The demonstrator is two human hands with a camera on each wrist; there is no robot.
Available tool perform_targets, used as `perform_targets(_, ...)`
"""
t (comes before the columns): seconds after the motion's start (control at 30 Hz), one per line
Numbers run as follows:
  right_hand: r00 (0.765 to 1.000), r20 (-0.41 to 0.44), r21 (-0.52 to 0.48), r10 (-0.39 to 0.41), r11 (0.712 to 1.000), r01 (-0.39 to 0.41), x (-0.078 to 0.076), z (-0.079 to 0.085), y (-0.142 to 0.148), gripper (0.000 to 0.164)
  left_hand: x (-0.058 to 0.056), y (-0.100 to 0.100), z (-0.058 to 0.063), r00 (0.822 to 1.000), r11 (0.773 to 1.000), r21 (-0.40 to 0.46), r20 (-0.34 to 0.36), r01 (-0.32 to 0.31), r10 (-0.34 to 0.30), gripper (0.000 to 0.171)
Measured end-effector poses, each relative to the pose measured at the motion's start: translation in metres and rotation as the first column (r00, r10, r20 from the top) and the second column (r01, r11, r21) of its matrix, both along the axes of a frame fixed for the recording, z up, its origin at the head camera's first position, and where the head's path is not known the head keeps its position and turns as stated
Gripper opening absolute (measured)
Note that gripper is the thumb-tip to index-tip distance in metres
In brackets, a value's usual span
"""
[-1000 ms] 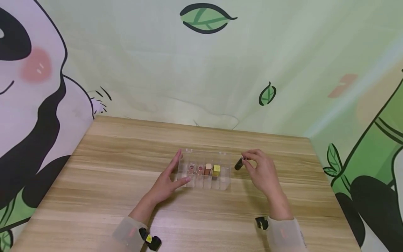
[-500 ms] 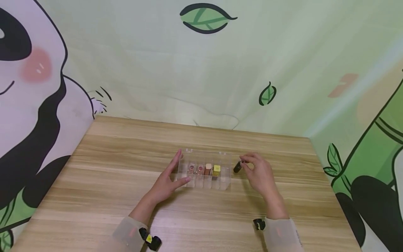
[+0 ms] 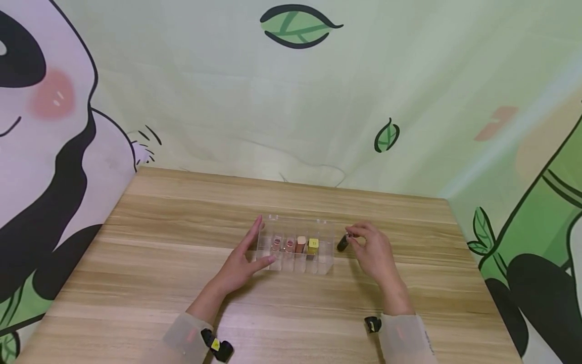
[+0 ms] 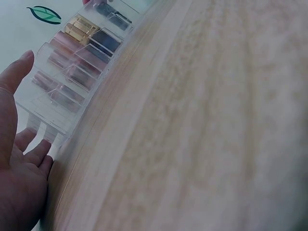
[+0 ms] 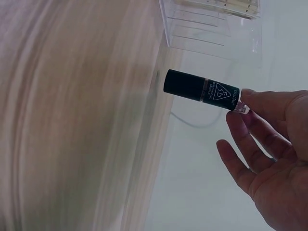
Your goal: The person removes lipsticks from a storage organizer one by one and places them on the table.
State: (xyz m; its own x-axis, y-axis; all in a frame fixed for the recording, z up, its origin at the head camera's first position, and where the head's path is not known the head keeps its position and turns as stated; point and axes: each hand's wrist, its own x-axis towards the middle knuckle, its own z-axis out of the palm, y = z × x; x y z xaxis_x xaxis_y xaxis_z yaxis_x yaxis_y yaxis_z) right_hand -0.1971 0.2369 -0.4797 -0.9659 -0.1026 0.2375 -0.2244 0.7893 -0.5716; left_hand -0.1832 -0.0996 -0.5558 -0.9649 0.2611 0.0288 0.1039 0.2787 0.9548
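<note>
Black lipstick tube [image 5: 202, 90] tilts from the right grip [image 3: 375, 253], its clear end pinched by thumb and fingers, just beside a transparent case [image 3: 325, 260]; the left grip [image 3: 238, 265], spread, spans the case's left end on the wooden surface [image 3: 313, 313].

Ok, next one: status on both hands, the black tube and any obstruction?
Left hand against left end of clear organizer. Right hand pinching black tube by its clear end, just right of organizer. Nothing seen between tube and organizer.
</note>
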Motion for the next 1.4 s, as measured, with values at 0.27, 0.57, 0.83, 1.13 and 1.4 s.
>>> perform_targets(0.27,1.0,0.012,0.004,0.006,1.0,-0.006,-0.0009,-0.0032,-0.0012,0.024,0.0,-0.0004,-0.0003,1.0,1.0,-0.005,0.001,-0.003,0.003,0.101)
perform_targets(0.57,1.0,0.023,0.008,0.013,1.0,-0.013,-0.0004,-0.005,-0.0016,0.024,-0.0005,-0.0006,-0.0017,1.0,1.0,-0.008,-0.005,-0.003,0.003,0.1)
perform_targets(0.83,1.0,0.015,0.009,0.014,1.0,-0.014,-0.0006,-0.006,-0.0017,0.024,-0.0004,0.0001,-0.0006,1.0,1.0,-0.013,-0.006,-0.004,0.003,0.101)
perform_targets(1.13,1.0,0.023,-0.002,0.011,1.0,-0.011,0.0002,-0.0045,-0.0018,0.025,-0.0006,0.0001,0.0003,1.0,1.0,-0.003,-0.002,-0.002,0.002,0.1)
perform_targets(1.4,1.0,-0.004,-0.007,0.012,1.0,-0.012,0.0036,-0.0006,-0.003,0.025,-0.0001,0.0004,0.0013,1.0,1.0,0.005,0.017,-0.004,0.004,0.099)
